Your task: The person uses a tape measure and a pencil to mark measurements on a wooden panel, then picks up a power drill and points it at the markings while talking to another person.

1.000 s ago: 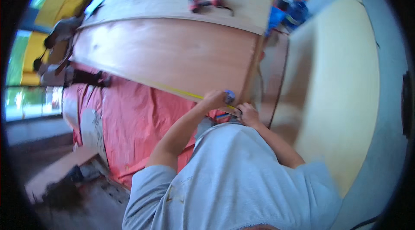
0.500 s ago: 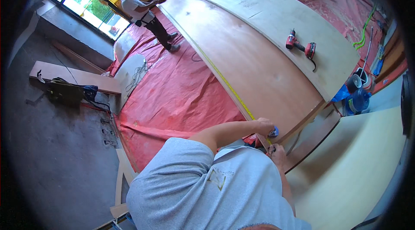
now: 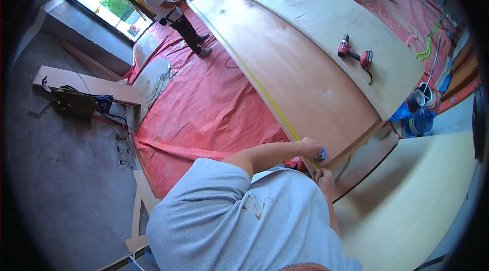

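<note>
Head view, worksite floor seen from above.

Left hand: closed over a blue tape-measure case at the near end of the reddish plywood sheet; fingers curled on the case.

Right hand: just near of the left hand, at the sheet's near corner, fingers bunched. Whether it grips anything cannot be told; the tape end appears to lie under it.

Yellow tape blade: drawn out along the left edge of the reddish plywood sheet, running from the case far toward the window end.

Pale plywood sheet: lies to the right of the reddish one, overlapping its far-right edge.

Red cordless drill: lying on the pale sheet, right of centre, well apart from both hands.

Red floor sheeting: spread under and left of the boards.

Second person: standing at the far left end of the tape, near the window.

Blue water jug: on the right, beyond the boards' near corner.

Pale board: near right.

Wooden plank with a dark bag on it: left, on the bare concrete.
</note>
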### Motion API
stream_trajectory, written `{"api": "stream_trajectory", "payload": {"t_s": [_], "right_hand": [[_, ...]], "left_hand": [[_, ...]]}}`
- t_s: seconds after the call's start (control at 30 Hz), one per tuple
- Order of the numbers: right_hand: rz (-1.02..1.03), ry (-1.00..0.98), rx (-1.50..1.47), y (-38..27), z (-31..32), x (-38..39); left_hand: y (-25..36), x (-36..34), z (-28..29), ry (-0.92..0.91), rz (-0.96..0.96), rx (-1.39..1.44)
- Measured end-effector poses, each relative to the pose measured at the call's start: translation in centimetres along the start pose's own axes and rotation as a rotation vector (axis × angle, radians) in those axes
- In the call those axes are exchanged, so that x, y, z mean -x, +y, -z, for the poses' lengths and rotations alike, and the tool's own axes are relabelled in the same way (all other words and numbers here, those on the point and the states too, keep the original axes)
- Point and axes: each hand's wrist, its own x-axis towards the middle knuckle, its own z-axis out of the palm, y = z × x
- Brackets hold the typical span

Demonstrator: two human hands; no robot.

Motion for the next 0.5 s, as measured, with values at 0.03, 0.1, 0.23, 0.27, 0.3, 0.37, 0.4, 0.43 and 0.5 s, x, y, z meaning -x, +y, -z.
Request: {"api": "stream_trajectory", "payload": {"t_s": [0.03,0.1,0.23,0.27,0.3,0.37,0.4,0.43,0.5], "right_hand": [[0.003,-0.023,-0.017,0.2,-0.1,0.2],[0.022,-0.010,-0.029,0.0,-0.1,-0.3],[0.044,0.001,-0.031,0.7,-1.2,-2.3],[-0.026,-0.023,-0.038,-1.0,-0.3,-2.2],[-0.051,-0.024,-0.025,-2.0,0.4,-1.9],[-0.086,-0.017,-0.012,-2.5,1.2,-1.8],[-0.095,-0.006,-0.008,-2.6,1.6,-1.6],[-0.099,0.004,-0.006,-2.5,1.8,-1.6],[-0.110,-0.004,0.001,-2.1,1.5,-0.8]], "left_hand": [[0.0,-0.4,-0.6,-0.002,0.000,-0.007],[0.1,0.0,0.2,0.038,0.041,-0.009],[-1.8,0.7,1.7,0.028,0.033,-0.007],[-1.6,1.7,2.6,0.045,0.061,0.053],[-1.2,2.2,3.0,0.069,0.080,0.054],[-1.2,2.4,3.0,0.090,0.087,0.053],[-1.0,2.5,2.7,0.149,0.117,0.114],[-0.7,2.8,2.4,0.210,0.152,0.175],[0.3,4.7,1.5,0.229,0.205,0.225]]}}
